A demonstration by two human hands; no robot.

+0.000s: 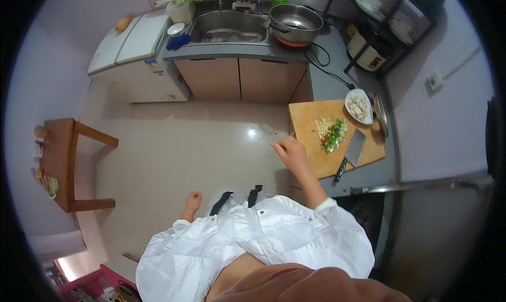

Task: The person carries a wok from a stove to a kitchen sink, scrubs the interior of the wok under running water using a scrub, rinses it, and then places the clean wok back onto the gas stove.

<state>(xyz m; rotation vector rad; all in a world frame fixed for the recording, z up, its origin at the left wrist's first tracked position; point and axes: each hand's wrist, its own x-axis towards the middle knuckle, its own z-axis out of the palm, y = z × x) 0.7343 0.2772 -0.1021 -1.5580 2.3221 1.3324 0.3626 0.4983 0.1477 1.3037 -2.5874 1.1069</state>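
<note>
My right hand (291,151) is over the floor beside the left edge of a wooden cutting board (308,163); its fingers are curled and I see nothing in them. Low at my left side, my left hand (193,201) is loosely closed, its inner side hidden. On the board lie chopped green vegetable (335,136) and small pale chopped bits (322,126). A cleaver (355,147) with a black handle rests at the board's near right part. A white dish (358,106) of pale cut pieces sits at the far right corner.
A large steel pot (296,23) stands on the counter, right of a steel sink (229,27). A black cable (332,74) runs along the counter. A black rack (379,29) holds dishes beside a rice cooker (365,51). A white chest freezer (138,80) and wooden table (59,163) stand left.
</note>
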